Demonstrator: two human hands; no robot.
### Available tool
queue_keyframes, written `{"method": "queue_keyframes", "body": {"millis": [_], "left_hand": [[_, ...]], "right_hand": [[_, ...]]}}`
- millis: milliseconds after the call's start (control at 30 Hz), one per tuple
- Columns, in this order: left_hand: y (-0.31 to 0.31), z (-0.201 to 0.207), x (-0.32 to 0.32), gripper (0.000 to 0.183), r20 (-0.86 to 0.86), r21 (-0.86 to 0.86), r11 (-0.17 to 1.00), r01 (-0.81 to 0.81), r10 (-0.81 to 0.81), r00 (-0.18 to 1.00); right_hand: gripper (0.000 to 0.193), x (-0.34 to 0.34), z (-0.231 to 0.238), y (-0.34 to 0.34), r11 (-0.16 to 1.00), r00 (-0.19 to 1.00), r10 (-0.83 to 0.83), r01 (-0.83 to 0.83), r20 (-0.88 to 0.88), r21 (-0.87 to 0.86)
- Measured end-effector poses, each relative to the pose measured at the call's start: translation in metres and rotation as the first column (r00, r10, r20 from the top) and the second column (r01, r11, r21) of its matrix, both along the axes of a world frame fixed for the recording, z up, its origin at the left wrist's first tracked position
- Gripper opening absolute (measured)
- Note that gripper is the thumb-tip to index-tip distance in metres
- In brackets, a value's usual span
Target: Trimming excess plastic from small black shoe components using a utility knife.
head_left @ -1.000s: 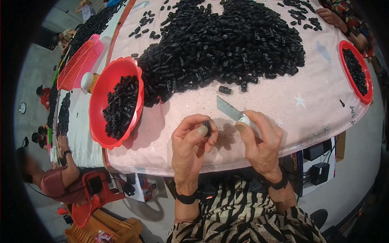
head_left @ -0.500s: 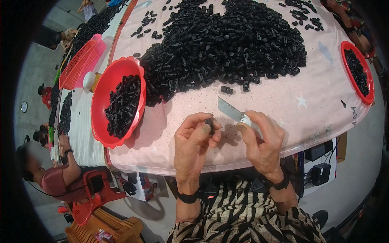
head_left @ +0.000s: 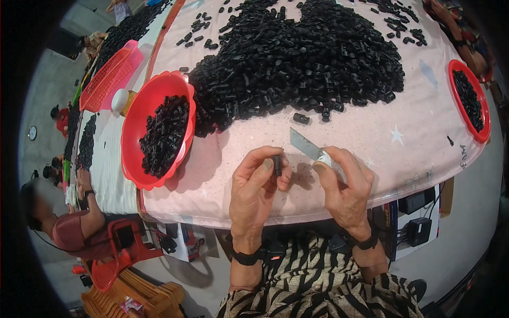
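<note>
Between the thumb and fingers of my left hand is a small black cylindrical plastic part, held roughly upright. My right hand grips a knife blade by its white-wrapped end, the bare metal pointing up and to the left. The blade and the held part are apart. Just beyond the blade tip, a single black part lies on the pink cloth. A big heap of the same black parts spreads over the table past my hands.
A red scalloped bowl with black parts stands left of the heap, beside a white-capped jar and a pink basket. At the right edge sits a red tray of parts. A person sits at far left on a red chair.
The black part in my left hand now stands more upright and shows more of its length. Both hands stay nearly in place; the whole view has shifted slightly.
</note>
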State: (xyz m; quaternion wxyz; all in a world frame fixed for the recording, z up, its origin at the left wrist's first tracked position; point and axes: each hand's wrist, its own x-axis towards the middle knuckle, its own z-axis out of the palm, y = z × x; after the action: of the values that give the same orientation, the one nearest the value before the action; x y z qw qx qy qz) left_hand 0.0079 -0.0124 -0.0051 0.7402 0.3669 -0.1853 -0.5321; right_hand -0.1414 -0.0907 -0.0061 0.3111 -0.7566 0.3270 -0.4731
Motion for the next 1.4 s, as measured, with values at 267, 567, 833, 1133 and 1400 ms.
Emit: {"method": "queue_keyframes", "body": {"millis": [267,567,833,1133,1400], "left_hand": [[-0.001,0.004,-0.001,0.023,-0.009,0.059,0.997,-0.044,0.044,0.999],[0.003,0.002,0.003,0.022,0.007,0.036,0.999,0.003,-0.004,1.000],[0.001,0.007,0.001,0.017,-0.015,0.088,0.995,-0.053,0.054,0.998],[0.006,0.012,0.002,0.024,0.047,0.116,0.988,-0.099,0.094,0.994],[0.028,0.046,0.071,0.026,0.725,-0.067,0.770,-0.634,0.475,0.500]], "right_hand": [[0.021,0.000,0.004,0.001,1.000,1.000,0.020,-0.020,-0.014,0.014],[0.020,0.000,0.003,0.004,0.999,0.999,0.030,-0.029,-0.030,0.029],[0.021,0.001,0.003,0.004,0.999,0.998,0.037,-0.035,-0.054,0.037],[0.020,0.001,-0.003,0.003,0.999,0.999,0.035,-0.035,-0.037,-0.001],[0.020,0.000,0.003,0.003,1.000,1.000,0.022,-0.022,-0.006,-0.006]]}}
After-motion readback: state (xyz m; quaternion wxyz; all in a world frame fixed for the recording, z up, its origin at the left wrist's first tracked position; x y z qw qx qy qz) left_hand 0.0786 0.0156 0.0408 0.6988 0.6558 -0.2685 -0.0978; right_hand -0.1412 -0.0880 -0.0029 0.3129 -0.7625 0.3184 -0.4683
